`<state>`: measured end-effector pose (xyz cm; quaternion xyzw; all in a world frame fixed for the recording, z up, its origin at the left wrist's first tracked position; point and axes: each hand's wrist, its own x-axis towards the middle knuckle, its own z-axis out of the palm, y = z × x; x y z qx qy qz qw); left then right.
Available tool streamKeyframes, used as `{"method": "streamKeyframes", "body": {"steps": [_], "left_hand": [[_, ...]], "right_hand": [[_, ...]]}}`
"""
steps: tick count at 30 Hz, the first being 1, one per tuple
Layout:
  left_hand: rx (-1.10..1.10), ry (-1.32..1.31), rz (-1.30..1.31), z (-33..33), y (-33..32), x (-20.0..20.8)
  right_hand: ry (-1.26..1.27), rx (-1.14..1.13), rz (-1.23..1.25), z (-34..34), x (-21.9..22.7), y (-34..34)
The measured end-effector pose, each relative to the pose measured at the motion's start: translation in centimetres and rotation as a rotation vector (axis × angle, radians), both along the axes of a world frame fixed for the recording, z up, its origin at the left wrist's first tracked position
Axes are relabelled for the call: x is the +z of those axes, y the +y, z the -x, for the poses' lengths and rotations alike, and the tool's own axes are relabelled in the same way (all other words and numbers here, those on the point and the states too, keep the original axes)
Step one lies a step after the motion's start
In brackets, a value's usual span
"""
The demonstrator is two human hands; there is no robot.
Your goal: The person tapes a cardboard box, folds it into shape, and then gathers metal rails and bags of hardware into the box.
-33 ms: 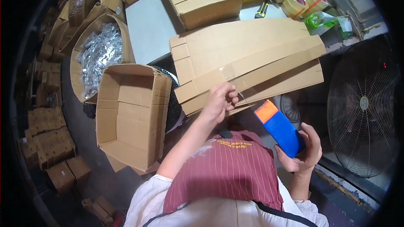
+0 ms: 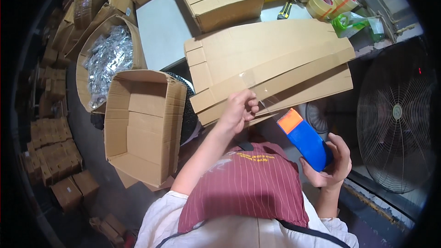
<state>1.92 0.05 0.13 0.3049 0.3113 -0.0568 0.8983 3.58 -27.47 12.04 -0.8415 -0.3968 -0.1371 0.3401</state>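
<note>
Just off the near edge of the folded cardboard [image 2: 271,36] sits a blue-and-orange tape dispenser [image 2: 305,142], tilted, orange end toward the cardboard. Right hand [image 2: 333,163] has its grip around the blue end. Left hand [image 2: 241,111] at cardboard's near edge, fingers curled beside thin clear strip [image 2: 267,108]; can't tell if its grip pinches it. Open carton [image 2: 147,124] at left. Table [image 2: 163,25] behind, yellow-and-black cutter [image 2: 285,11] on it.
</note>
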Motion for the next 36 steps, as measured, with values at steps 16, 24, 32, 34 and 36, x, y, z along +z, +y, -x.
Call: {"method": "streamKeyframes", "body": {"steps": [16,24,32,34,36], "left_hand": [[-0.128,-0.179,-0.116,0.6,0.4,0.2],[-0.121,-0.208,-0.058,0.8,0.7,-0.4],[-0.155,-0.177,-0.092,0.8,0.4,-0.2],[-0.107,-0.187,-0.102,0.7,-0.1,-0.3],[-0.060,-0.198,-0.111,0.8,-0.2,-0.4]], "right_hand": [[0.048,0.020,-0.082,-0.2,0.5,0.5],[0.031,0.035,-0.052,-0.6,0.4,0.1],[0.053,0.014,-0.051,-0.4,0.3,0.1],[0.058,0.008,-0.062,-0.2,0.3,0.0],[0.062,0.000,-0.071,-0.2,0.2,0.0]]}}
